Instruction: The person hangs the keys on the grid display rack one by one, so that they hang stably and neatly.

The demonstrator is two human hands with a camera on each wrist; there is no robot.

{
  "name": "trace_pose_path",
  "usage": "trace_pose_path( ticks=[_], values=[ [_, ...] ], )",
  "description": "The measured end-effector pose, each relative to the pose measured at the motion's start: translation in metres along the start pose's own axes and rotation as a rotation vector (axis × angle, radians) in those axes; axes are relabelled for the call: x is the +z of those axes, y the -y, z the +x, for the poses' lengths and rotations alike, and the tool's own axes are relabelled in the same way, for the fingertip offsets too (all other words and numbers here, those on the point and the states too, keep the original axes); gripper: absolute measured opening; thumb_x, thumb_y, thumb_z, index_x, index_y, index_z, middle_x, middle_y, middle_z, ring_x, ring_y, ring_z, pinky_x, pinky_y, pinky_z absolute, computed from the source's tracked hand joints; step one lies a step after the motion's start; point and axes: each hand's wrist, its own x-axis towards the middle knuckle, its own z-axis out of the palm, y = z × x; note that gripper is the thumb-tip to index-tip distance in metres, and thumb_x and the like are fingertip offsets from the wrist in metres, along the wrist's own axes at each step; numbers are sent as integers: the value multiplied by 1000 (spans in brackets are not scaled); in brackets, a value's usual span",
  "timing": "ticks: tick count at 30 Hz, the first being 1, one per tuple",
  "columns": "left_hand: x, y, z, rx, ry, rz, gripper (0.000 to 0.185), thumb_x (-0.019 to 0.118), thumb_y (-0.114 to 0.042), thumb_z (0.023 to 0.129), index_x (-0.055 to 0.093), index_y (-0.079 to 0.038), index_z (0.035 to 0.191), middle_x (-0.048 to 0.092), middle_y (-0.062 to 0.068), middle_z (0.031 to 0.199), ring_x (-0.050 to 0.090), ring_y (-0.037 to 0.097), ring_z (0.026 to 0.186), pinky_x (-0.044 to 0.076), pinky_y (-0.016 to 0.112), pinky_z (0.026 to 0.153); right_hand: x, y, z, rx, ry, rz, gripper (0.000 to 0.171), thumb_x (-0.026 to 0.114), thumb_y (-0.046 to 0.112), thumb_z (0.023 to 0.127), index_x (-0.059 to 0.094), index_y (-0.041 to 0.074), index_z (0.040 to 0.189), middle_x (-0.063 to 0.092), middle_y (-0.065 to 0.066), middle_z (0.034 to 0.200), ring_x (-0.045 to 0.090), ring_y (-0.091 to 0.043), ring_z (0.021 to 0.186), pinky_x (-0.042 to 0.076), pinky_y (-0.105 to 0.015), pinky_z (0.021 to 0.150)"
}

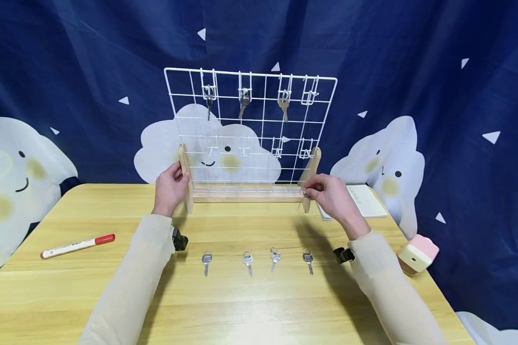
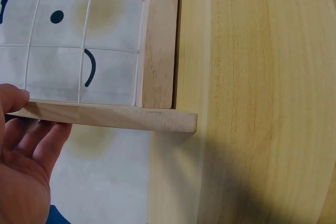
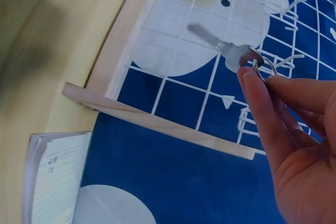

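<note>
A white wire grid rack [image 1: 250,73] stands on the table between two wooden side posts. My left hand [image 1: 171,188] grips the left wooden post [image 2: 115,117], thumb on one face and fingers on the other. Near the right post [image 1: 312,167], my right hand [image 1: 331,199] pinches a silver key [image 3: 239,56] by its ring, the blade pointing away from the fingers. Three keys hang from top-row hooks: a left one [image 1: 209,101], a middle one [image 1: 244,101] and a right one [image 1: 284,104]. The top-right hook [image 1: 310,97] and the lower-row hooks [image 1: 277,151] carry no key.
Several loose keys [image 1: 248,261] lie in a row on the wooden table [image 1: 224,316]. A red-capped marker [image 1: 77,246] is at left. A notepad [image 1: 367,201] lies behind the right hand, and a pink-and-cream block-shaped object [image 1: 418,255] sits at the right edge. A blue curtain [image 1: 90,57] hangs behind.
</note>
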Motion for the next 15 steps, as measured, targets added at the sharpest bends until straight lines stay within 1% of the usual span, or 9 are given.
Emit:
trace_pose_path(
  ticks=[3, 9, 15],
  values=[
    [0, 1, 0, -1, 0, -2, 49, 54, -9, 98, 44, 0, 146, 53, 22, 137, 53, 34, 124, 45, 38, 103, -2, 3, 2, -8, -26, 0, 6, 67, -3, 89, 72, 0, 91, 69, -8, 88, 68, -19, 75, 57, -31, 69],
    [0, 1, 1, -3, 3, -5, 49, 54, -10, 99, 43, 0, 146, 52, 22, 137, 53, 33, 124, 45, 37, 103, -8, 11, 5, -40, -69, -9, 8, 67, -2, 88, 73, 0, 93, 71, -6, 82, 67, -17, 72, 53, -29, 68],
    [2, 4, 1, 29, -30, -6, 47, 54, -8, 97, 48, 0, 143, 56, 21, 133, 56, 29, 121, 46, 35, 101, -14, 18, 10, -85, -96, 9, 8, 67, -4, 89, 73, -1, 93, 71, -8, 85, 68, -19, 72, 53, -25, 65]
  ],
)
